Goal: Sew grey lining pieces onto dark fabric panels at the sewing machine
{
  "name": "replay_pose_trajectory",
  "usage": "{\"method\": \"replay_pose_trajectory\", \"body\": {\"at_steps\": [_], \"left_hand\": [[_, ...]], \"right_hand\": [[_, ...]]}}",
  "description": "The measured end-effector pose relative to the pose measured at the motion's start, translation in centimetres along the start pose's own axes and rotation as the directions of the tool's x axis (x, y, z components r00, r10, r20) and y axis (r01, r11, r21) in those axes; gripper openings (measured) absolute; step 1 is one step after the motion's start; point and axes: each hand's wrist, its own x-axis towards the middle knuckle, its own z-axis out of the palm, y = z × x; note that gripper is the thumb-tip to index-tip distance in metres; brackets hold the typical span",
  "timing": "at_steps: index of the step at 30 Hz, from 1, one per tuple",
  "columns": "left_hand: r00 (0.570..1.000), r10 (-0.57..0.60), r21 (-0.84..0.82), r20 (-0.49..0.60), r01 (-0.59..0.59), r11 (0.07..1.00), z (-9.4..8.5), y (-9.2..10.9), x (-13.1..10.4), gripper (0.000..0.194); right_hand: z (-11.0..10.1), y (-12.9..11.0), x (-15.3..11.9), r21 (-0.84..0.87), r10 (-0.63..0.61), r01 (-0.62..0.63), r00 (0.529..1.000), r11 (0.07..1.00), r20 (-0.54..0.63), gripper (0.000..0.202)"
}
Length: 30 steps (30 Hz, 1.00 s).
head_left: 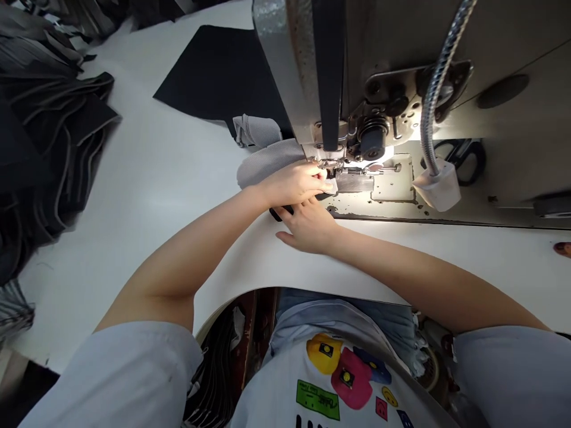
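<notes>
Left hand (295,184) is curling its fingers over grey cloth (267,165), right by the front of a sewing machine (298,59); whether it is pinching the cloth or only pressing it, I cannot quite tell. Right hand (311,226) is lying palm down just below it, fingers spread, seemingly gripping nothing. Both are working over a white table (151,196). Right of the hands, a small lamp (438,185) is hanging, with black scissors (473,161) lying beyond it. Past the left hand, dark cloth (218,74) is stretching behind the machine. Well to the left, a dark pile of fabric (49,154) is lying.
</notes>
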Motion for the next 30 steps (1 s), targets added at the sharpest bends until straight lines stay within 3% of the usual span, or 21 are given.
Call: {"method": "replay_pose_trajectory", "body": {"at_steps": [2,5,7,9,13,17,21,26,30], "left_hand": [[0.993,0.114,0.082,-0.027,-0.112,0.990,0.4,-0.4,-0.3,0.029],[0.968,0.201,0.134,-0.149,-0.182,0.974,1.6,-0.9,-1.0,0.030],[0.938,0.242,0.147,-0.247,-0.211,0.966,2.6,-1.2,-1.3,0.029],[0.902,0.264,0.151,-0.341,-0.225,0.963,3.4,-1.3,-1.4,0.028],[0.861,0.277,0.124,-0.427,-0.248,0.961,4.1,-1.5,-1.3,0.024],[0.842,0.287,0.134,-0.458,-0.253,0.958,4.1,-2.1,-0.8,0.027],[0.855,0.286,0.128,-0.432,-0.255,0.958,3.8,-3.3,0.3,0.031],[0.868,0.293,0.135,-0.400,-0.261,0.956,3.5,-4.9,1.7,0.031],[0.883,0.272,0.158,-0.383,-0.227,0.961,3.4,-5.0,2.0,0.035]], "right_hand": [[-0.2,0.5,-1.7,-0.026,-0.157,0.157,0.988,0.987,-0.011,0.053],[-0.9,2.4,-5.4,-0.082,-0.353,0.346,0.930,0.935,-0.101,0.035],[-1.6,4.2,-7.5,-0.138,-0.277,0.254,0.941,0.957,-0.195,0.035],[-2.4,5.9,-8.6,-0.197,-0.111,0.062,0.962,0.979,-0.249,0.037],[-3.2,7.3,-8.3,-0.240,0.121,-0.176,0.966,0.955,-0.227,0.040],[-3.1,7.0,-7.3,-0.224,0.228,-0.258,0.962,0.940,-0.149,0.043],[-3.0,6.7,-6.8,-0.231,0.290,-0.308,0.951,0.923,-0.109,0.048],[-2.8,6.7,-6.7,-0.246,0.307,-0.329,0.944,0.912,-0.125,0.050],[-2.6,6.8,-6.8,-0.248,0.301,-0.333,0.941,0.910,-0.158,0.047]]}}
